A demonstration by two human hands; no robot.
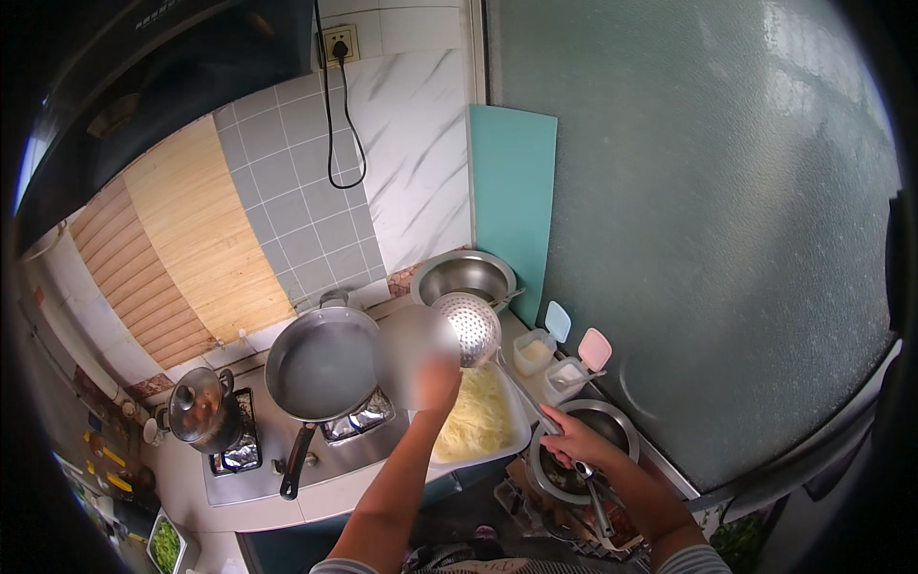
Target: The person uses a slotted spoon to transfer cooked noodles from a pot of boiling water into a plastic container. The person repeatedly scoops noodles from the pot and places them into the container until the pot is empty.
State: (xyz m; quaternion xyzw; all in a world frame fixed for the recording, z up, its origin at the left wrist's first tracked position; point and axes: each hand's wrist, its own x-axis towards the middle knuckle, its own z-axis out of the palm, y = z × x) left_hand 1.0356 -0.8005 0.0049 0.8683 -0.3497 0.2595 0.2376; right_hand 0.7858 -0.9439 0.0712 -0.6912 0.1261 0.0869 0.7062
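My right hand [577, 438] is closed around the handle of a perforated metal skimmer [470, 330]. The skimmer's bowl is raised over the far end of a white tub of pale yellow shreds [477, 420]. My left hand [439, 384] is beside the skimmer bowl, at the tub's left edge; a blurred patch covers part of it, so its fingers and anything in them cannot be made out. Left of that hand, a wide metal pan [323, 366] with cloudy liquid stands on the gas stove [337, 463], its black handle towards me.
A lidded pot [204, 412] stands on the left burner. Behind the tub is a steel bowl [465, 276]. Two small open-lidded containers [534, 351] sit by the frosted glass panel [688, 237]. Another metal bowl [624, 420] is under my right hand. Greens fill a container [168, 545] at lower left.
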